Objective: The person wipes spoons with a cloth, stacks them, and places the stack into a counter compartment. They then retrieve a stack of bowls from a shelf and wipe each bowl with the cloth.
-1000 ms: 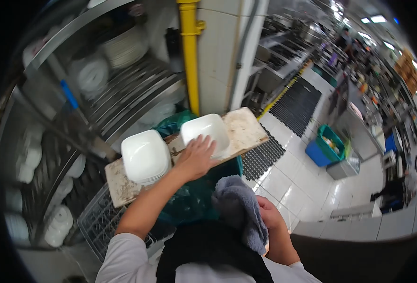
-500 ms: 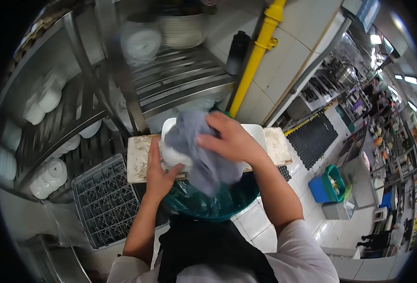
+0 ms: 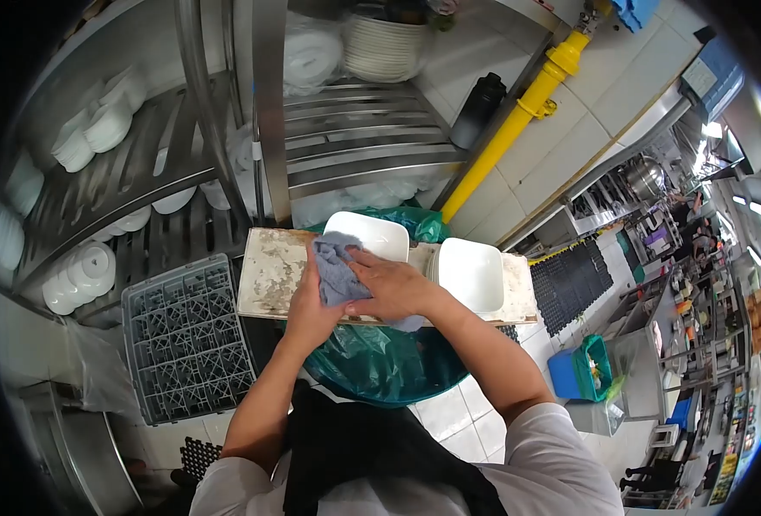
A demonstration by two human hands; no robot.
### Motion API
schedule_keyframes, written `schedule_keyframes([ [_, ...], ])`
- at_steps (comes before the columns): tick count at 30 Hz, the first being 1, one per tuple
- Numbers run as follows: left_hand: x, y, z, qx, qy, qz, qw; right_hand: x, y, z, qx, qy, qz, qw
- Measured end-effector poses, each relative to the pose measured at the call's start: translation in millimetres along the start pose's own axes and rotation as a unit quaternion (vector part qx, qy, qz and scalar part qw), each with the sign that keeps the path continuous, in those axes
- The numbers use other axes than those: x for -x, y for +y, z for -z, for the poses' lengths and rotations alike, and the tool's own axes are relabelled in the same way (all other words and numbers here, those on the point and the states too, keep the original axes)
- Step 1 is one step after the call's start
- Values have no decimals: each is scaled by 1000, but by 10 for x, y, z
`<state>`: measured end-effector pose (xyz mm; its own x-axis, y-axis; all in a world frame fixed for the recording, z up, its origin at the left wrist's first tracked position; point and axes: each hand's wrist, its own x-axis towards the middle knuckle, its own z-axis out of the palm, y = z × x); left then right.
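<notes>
A crumpled grey-blue cloth (image 3: 337,273) lies bunched between my two hands, over the near left part of a white square dish (image 3: 368,232). My left hand (image 3: 310,308) grips the cloth from the left, its thumb toward me. From the right, my right hand (image 3: 387,285) presses on the cloth with its fingers closed around it. The hands and cloth cover the dish's near side. To the right, a stack of white square dishes (image 3: 472,273) sits on the same worn pale board (image 3: 264,275).
Below the board is a bin lined with a green bag (image 3: 372,357). A grey divided rack (image 3: 190,340) stands at the left. Metal shelves (image 3: 372,159) hold bowls and plates. A yellow pipe (image 3: 509,129) runs up the tiled wall. A blue bin (image 3: 570,374) stands farther right.
The cloth has moved down and left, and both hands now meet on it. The two white dish positions show more clearly. The view has shifted slightly.
</notes>
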<state>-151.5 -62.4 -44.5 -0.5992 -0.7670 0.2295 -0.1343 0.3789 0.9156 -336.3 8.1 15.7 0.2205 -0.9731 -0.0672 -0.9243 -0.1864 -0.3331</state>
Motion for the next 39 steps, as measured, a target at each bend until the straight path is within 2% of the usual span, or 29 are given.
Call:
schedule_keyframes([
  [2, 19, -20, 31, -7, -20, -53, 998, 19, -49, 165, -60, -30, -16, 998],
  [4, -19, -100, 9, -2, -17, -36, 999, 59, -49, 235, -120, -54, -34, 991],
  [6, -40, -161, -5, 3, -17, -19, 1000, 120, -14, 213, -314, 47, 28, 948],
  [7, -31, -98, 23, -14, -9, -39, 999, 194, -54, 249, -316, 51, 26, 947],
  [9, -20, -35, 72, -32, -9, -63, 997, 451, -167, 361, -488, 6, 4, 873],
  [11, -49, 27, 130, -154, -25, -136, 978, 788, -145, 309, -397, 5, 74, 915],
  [12, -63, 98, 158, -155, -32, -140, 977, 1008, -132, 269, -456, -1, 86, 886],
  [13, -78, 274, 220, -241, -88, -159, 953, 1231, -129, 213, -513, -6, 99, 853],
  [14, -93, 386, 249, -326, -142, -176, 918, 1412, -148, 140, -516, 1, 97, 851],
  [15, -109, 419, 240, -342, -133, -224, 903, 1568, -173, 59, -585, 14, 66, 808],
  [16, -127, 440, 253, -346, -138, -228, 900, 1728, -180, -16, -649, 28, 37, 759],
  [18, -213, 483, 301, -347, -212, -241, 881, 2069, -94, -202, -631, 67, 25, 772],
  [19, -203, 507, 299, -339, -185, -280, 879, 2220, -89, -308, -613, 97, 7, 784],
  [20, -202, 580, 314, -342, -197, -286, 873, 2349, -205, -308, -640, 178, -10, 747],
  [22, -207, 740, 348, -292, -267, -195, 897, 2614, -416, -258, -717, 216, -91, 656],
  [23, -216, 772, 316, -296, -277, -200, 892, 2625, -523, -187, -670, 225, -115, 698],
  [24, -224, 806, 277, -318, -262, -223, 884, 2677, -550, -199, -673, 235, -116, 692],
  [26, -256, 838, 244, -342, -255, -252, 869, 2754, -609, -209, -570, 35, -320, 756],
  [27, -288, 823, 247, -347, -278, -246, 861, 2749, -650, -189, -511, 18, -324, 796],
  [28, -314, 808, 247, -352, -301, -240, 853, 2750, -666, -233, -517, 27, -325, 791],
  [29, -317, 783, 249, -355, -309, -246, 847, 2756, -684, -283, -576, 76, -280, 764],
  [30, -305, 753, 254, -309, -293, -247, 870, 2757, -695, -311, -628, 124, -233, 732],
  [32, -257, 782, 266, -261, -280, -252, 889, 2595, -773, -179, -655, 162, -200, 710],
  [33, -200, 845, 280, -159, -269, -74, 947, 2474, -809, -157, -667, 223, -166, 692],
  [34, -139, 878, 288, -50, -246, 108, 962, 2332, -855, -142, -675, 280, -130, 670],
  [35, -99, 787, 252, 88, -215, 48, 971, 2157, -931, -143, -658, 324, -95, 673],
  [36, -46, 844, 214, 88, -216, 46, 971, 1963, -1007, -138, -638, 367, -58, 674],
  [38, 103, 1013, 90, 283, -138, 77, 946, 1575, -1109, -80, -388, 432, -37, 813],
  [39, 174, 976, 22, 270, -130, 41, 953, 1345, -1164, -77, -279, 453, -34, 846],
])
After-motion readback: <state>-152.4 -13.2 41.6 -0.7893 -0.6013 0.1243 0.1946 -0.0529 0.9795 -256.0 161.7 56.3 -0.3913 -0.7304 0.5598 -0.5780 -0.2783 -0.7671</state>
